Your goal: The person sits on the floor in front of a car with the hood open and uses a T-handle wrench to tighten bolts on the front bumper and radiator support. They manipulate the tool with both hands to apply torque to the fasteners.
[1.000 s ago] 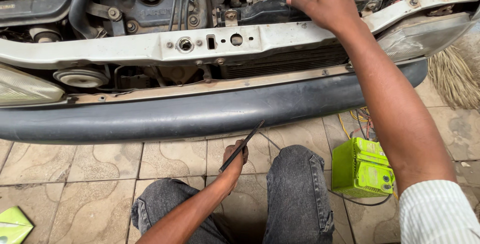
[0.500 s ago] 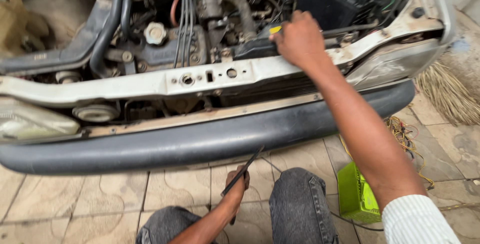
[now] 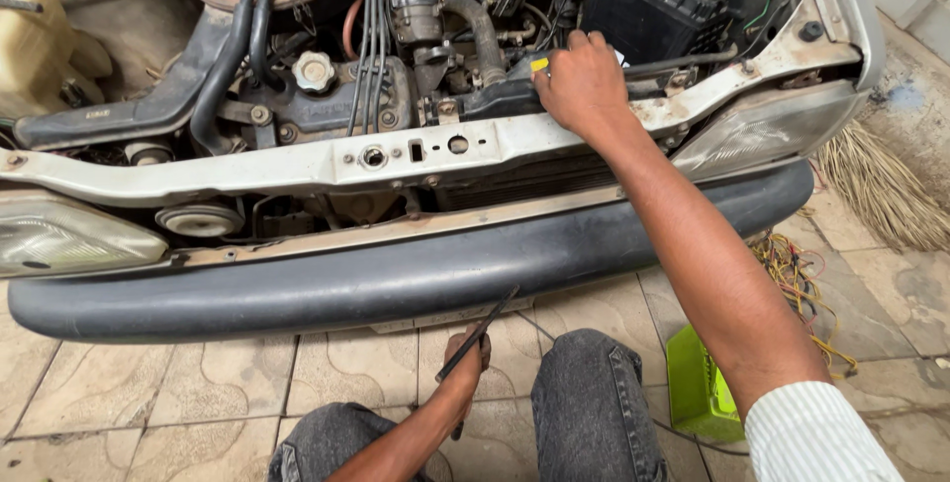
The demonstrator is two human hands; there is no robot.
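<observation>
1. Two hands are at work at the open front of a car, each closed on its own thing.
2. Low in the view, the left hand (image 3: pixel 465 351) is clenched around a thin dark rod-like tool (image 3: pixel 478 334), between the person's knees and above the tiled floor (image 3: pixel 198 383).
3. That tool's long axis runs on a diagonal: its free end points up and to the right, toward the lower edge of the dark bumper (image 3: pixel 396 279), and stops just short of it.
4. Up at the engine bay, the right hand (image 3: pixel 584 81) is curled, knuckles toward the camera, on a small yellow-tipped thing (image 3: pixel 539 64); only the yellow end shows at the hand's left side, so its long axis cannot be told.
5. It sits just behind the upper edge of the pale front crossmember (image 3: pixel 297 170), right of the crossmember's middle holes.
6. Behind the right hand stands the black battery (image 3: pixel 658 7), near the bay's right corner.
7. Beside the right knee, a bright green box (image 3: pixel 698 383) rests on the floor, with tangled coloured wires (image 3: pixel 792 269) near it.
</observation>
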